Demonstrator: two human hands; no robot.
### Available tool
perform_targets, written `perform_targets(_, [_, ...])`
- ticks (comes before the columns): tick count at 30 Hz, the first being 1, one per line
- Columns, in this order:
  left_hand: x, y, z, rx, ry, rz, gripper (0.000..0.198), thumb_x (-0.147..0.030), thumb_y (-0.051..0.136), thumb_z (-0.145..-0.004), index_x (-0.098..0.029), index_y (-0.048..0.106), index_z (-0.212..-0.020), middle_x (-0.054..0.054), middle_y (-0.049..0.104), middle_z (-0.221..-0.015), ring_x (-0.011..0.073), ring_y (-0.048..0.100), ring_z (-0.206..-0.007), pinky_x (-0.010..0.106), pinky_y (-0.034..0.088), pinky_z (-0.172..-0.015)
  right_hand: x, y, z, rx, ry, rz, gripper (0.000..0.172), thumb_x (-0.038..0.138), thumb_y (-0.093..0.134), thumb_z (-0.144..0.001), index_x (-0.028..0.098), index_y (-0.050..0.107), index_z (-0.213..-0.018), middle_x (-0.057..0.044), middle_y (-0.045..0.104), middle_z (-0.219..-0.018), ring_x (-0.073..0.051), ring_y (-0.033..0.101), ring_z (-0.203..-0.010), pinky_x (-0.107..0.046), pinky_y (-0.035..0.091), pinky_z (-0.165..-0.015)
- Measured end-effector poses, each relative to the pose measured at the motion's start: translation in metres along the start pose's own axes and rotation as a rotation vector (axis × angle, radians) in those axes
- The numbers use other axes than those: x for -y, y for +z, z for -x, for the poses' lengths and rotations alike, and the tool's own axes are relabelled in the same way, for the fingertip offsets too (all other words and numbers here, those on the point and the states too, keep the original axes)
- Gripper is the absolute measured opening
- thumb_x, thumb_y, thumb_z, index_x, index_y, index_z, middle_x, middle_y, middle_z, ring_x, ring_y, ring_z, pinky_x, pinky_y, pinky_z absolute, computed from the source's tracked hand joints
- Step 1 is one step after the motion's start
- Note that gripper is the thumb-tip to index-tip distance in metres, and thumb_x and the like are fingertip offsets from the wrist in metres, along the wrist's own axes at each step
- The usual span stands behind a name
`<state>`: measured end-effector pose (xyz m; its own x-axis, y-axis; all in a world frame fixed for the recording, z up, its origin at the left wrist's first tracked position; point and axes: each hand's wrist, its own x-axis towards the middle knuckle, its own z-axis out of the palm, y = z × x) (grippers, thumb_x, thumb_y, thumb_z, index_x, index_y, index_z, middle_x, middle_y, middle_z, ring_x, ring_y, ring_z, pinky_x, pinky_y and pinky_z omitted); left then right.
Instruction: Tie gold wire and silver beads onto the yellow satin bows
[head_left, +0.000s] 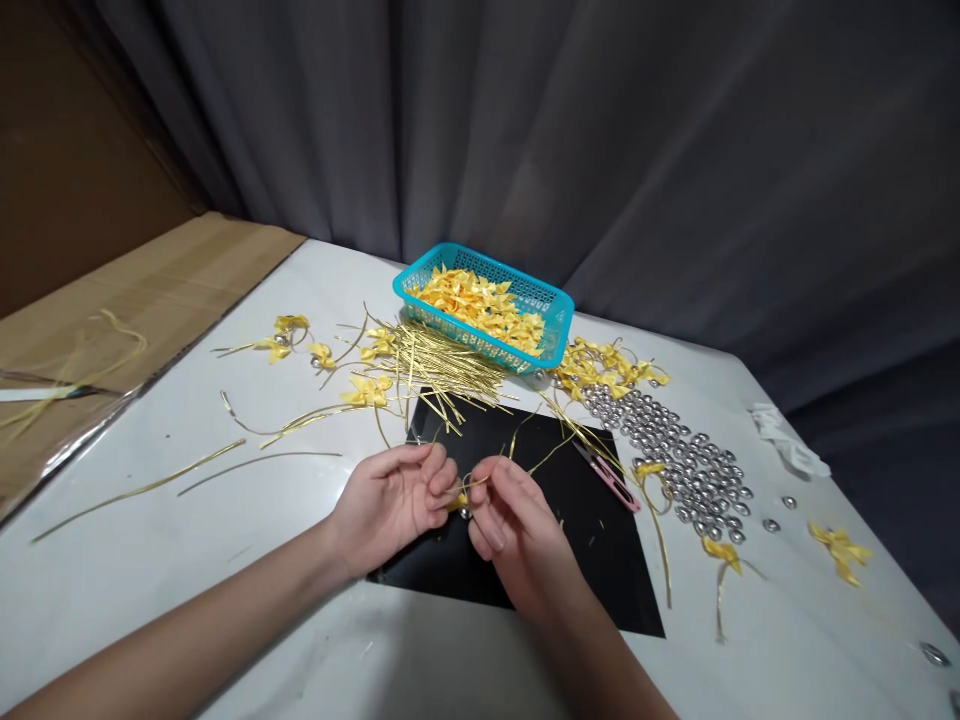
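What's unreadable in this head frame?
- Head view: yellow piece pinched between left hand and right hand. The fingers cover most of it, so its shape is unclear.
- Pink tool on the black mat: small and crossed by gold ties, so its type is unclear.
- Silver item near the right edge: too small to identify.
- White strip on the cardboard: cut off by the left edge.

The basket (561,325) lies behind the mat (585,560) (wires (442,370) between), bells (697,470) right of the mat.
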<state>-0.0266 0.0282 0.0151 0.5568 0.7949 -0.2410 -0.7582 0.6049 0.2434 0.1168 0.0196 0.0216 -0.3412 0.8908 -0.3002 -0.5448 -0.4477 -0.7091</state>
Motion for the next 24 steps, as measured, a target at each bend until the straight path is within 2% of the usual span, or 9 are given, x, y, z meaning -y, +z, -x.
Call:
perform_targets(4, [-0.001, 0.002, -0.001, -0.025, 0.001, 0.013, 0.026, -0.017, 0.046, -0.082, -0.013, 0.049, -0.056, -0.003, 0.040, -0.051, 0.0062, 0.044, -0.044, 0.014, 0.042, -0.042, 0.002, -0.001, 0.002, 0.063, -0.017, -0.047, 0.023, 0.036, 0.066, -0.076, 0.016, 0.058, -0.069, 0.003, 0.058, -0.074, 0.001, 0.033, -0.036, -0.013, 0.033, -0.034])
perform_targets(7, [0.000, 0.003, -0.001, -0.027, -0.016, -0.019, 0.028, -0.017, 0.046, -0.083, -0.015, 0.044, -0.055, -0.005, 0.034, -0.050, 0.0059, 0.037, -0.043, 0.015, 0.039, -0.043, 0.002, -0.007, 0.001, 0.079, 0.009, -0.027, 0.022, 0.036, 0.066, -0.076, 0.016, 0.061, -0.070, 0.004, 0.056, -0.062, 0.001, 0.030, -0.033, -0.013, 0.033, -0.035])
perform_targets(12, [0.004, 0.000, -0.002, -0.080, -0.029, -0.133, 0.032, -0.026, 0.047, -0.088, -0.016, 0.045, -0.058, -0.008, 0.024, -0.046, 0.0065, 0.022, -0.042, 0.015, 0.033, -0.042, 0.005, -0.017, -0.003, 0.014, -0.001, 0.033, 0.023, 0.035, 0.075, -0.067, 0.013, 0.069, -0.072, 0.005, 0.053, -0.051, 0.003, 0.024, -0.032, -0.011, 0.032, -0.035])
perform_targets(15, [0.004, -0.005, -0.004, -0.054, -0.012, -0.296, 0.035, -0.023, 0.045, -0.087, -0.016, 0.044, -0.053, -0.008, 0.025, -0.046, 0.0074, 0.022, -0.044, 0.016, 0.032, -0.044, 0.011, -0.020, -0.005, -0.031, 0.005, 0.055, 0.021, 0.032, 0.077, -0.065, 0.013, 0.070, -0.070, 0.004, 0.055, -0.051, 0.003, 0.023, -0.031, -0.011, 0.031, -0.035])
perform_targets(18, [0.000, -0.008, -0.004, 0.021, -0.010, -0.475, 0.037, -0.021, 0.043, -0.083, -0.016, 0.039, -0.047, -0.005, 0.030, -0.048, 0.0084, 0.028, -0.046, 0.020, 0.032, -0.047, 0.017, -0.023, -0.005, -0.032, 0.025, 0.105, 0.019, 0.031, 0.074, -0.068, 0.014, 0.067, -0.068, 0.004, 0.054, -0.054, 0.002, 0.024, -0.034, -0.012, 0.031, -0.036])
perform_targets(24, [-0.006, -0.010, -0.004, 0.070, -0.060, -0.870, 0.033, -0.022, 0.044, -0.075, -0.018, 0.039, -0.043, -0.004, 0.032, -0.044, 0.0103, 0.030, -0.047, 0.027, 0.026, -0.052, 0.019, -0.021, 0.000, 0.014, 0.039, 0.398, 0.025, 0.035, 0.069, -0.071, 0.012, 0.059, -0.066, 0.002, 0.053, -0.061, -0.001, 0.033, -0.042, -0.014, 0.029, -0.039])
